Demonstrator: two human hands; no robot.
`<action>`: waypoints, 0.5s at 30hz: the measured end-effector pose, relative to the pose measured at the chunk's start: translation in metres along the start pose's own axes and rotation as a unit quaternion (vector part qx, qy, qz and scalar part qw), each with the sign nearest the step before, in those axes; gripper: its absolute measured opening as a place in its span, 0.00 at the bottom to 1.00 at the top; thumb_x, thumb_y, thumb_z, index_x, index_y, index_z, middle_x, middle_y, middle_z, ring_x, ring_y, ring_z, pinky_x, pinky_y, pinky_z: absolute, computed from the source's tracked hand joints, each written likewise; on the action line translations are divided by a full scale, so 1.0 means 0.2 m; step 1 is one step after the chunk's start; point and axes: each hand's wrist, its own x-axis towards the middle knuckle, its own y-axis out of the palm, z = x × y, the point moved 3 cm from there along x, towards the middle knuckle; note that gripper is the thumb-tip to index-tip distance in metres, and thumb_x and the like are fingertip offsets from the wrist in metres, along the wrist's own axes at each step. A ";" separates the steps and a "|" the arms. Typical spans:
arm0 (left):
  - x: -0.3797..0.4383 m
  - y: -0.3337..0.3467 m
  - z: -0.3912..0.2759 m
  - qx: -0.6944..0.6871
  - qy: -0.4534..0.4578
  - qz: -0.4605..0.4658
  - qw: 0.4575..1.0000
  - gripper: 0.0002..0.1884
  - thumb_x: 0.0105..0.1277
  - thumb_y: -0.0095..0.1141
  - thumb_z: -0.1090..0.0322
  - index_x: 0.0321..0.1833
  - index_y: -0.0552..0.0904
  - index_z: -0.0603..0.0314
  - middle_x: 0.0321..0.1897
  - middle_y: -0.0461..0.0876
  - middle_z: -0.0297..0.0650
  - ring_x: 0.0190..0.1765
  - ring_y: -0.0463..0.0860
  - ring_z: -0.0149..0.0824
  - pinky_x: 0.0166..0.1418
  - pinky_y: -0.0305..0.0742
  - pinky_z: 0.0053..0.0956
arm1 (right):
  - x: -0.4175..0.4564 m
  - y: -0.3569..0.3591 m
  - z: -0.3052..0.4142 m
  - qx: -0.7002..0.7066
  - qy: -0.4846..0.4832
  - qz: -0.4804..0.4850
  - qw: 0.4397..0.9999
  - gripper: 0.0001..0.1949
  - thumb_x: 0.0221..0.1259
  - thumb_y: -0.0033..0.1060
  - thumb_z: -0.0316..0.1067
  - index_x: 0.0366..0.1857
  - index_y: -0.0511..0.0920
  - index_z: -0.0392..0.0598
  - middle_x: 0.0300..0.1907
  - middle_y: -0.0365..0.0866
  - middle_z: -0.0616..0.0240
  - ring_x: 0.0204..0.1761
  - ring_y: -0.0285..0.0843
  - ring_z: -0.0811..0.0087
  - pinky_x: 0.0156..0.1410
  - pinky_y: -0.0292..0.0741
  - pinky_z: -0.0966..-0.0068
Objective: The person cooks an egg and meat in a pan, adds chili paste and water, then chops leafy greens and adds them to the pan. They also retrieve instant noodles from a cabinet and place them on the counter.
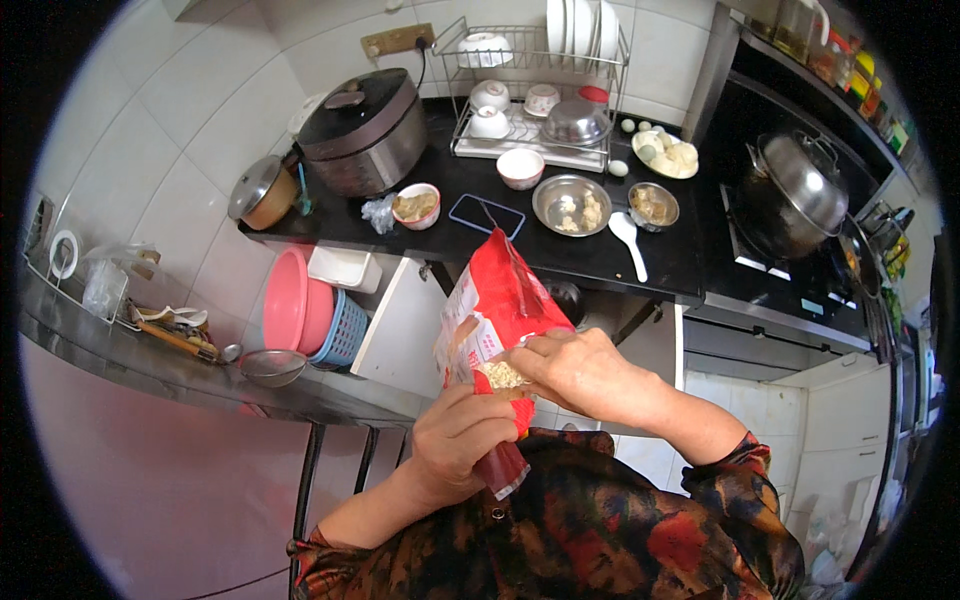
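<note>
Close to my body I hold up a red and white plastic food bag (504, 281) that bears writing. Pale flakes, perhaps oats, (501, 375) show through its window or opening; I cannot tell which. My left hand (461, 442) grips the bag's lower end, where a clear-edged flap hangs down. Higher up, my right hand (581, 375) pinches its right side with bent fingers. Beyond the bag, a phone or blue-rimmed frame (487, 216) lies on the black countertop (480, 251). To its right a steel bowl (571, 206) holds pale lumps, beside a white spoon (628, 244).
Left on the counter are a large electric cooker (364, 135), a lidded pot (262, 193) and a filled bowl (416, 206). A dish rack (532, 97) stands behind. Eggs and buns fill a plate (666, 155) near the stove with its wok (787, 202). Below, a cabinet door (401, 322) hangs open.
</note>
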 end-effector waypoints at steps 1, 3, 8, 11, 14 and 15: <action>0.00 0.00 0.00 -0.008 -0.010 -0.003 1.000 0.11 0.42 0.64 0.74 0.30 0.77 0.58 0.31 0.81 0.40 0.32 0.79 0.42 0.36 0.73 0.31 | 0.00 -0.01 0.00 0.009 0.005 -0.008 1.000 0.14 0.52 0.61 0.37 0.41 0.74 0.46 0.28 0.77 0.61 0.33 0.79 0.58 0.34 0.75 0.65; 0.00 -0.01 0.02 -0.016 -0.023 -0.005 1.000 0.12 0.41 0.64 0.75 0.30 0.77 0.58 0.32 0.81 0.41 0.34 0.79 0.43 0.38 0.73 0.31 | -0.02 -0.04 0.00 0.035 0.033 -0.012 0.999 0.14 0.53 0.62 0.37 0.41 0.73 0.45 0.28 0.77 0.60 0.33 0.79 0.57 0.35 0.75 0.64; 0.02 0.02 0.13 -0.029 -0.071 -0.023 0.997 0.11 0.42 0.66 0.73 0.26 0.76 0.58 0.30 0.81 0.41 0.33 0.80 0.41 0.39 0.73 0.28 | -0.11 -0.08 -0.06 0.099 0.107 -0.025 0.989 0.15 0.54 0.63 0.36 0.42 0.74 0.43 0.32 0.80 0.55 0.36 0.80 0.55 0.36 0.75 0.65; -0.05 0.11 0.27 -0.072 -0.170 -0.014 0.983 0.12 0.40 0.64 0.80 0.26 0.75 0.60 0.29 0.80 0.42 0.34 0.80 0.40 0.40 0.74 0.28 | -0.24 -0.06 -0.14 0.190 0.184 -0.046 0.963 0.18 0.55 0.63 0.38 0.48 0.73 0.43 0.33 0.80 0.53 0.35 0.80 0.51 0.37 0.75 0.62; -0.22 0.27 0.47 -0.181 -0.317 0.005 0.931 0.12 0.42 0.58 0.88 0.27 0.75 0.63 0.29 0.79 0.37 0.36 0.79 0.31 0.40 0.74 0.22 | -0.40 -0.05 -0.21 0.282 0.268 -0.089 0.917 0.19 0.55 0.66 0.35 0.48 0.73 0.40 0.32 0.81 0.55 0.33 0.82 0.64 0.38 0.76 0.73; -0.28 0.35 0.56 -0.224 -0.362 0.012 0.905 0.12 0.43 0.57 0.88 0.27 0.75 0.63 0.29 0.79 0.36 0.36 0.78 0.29 0.40 0.74 0.21 | -0.48 -0.04 -0.23 0.289 0.290 -0.118 0.905 0.19 0.55 0.66 0.35 0.49 0.73 0.39 0.33 0.82 0.57 0.33 0.82 0.69 0.38 0.77 0.75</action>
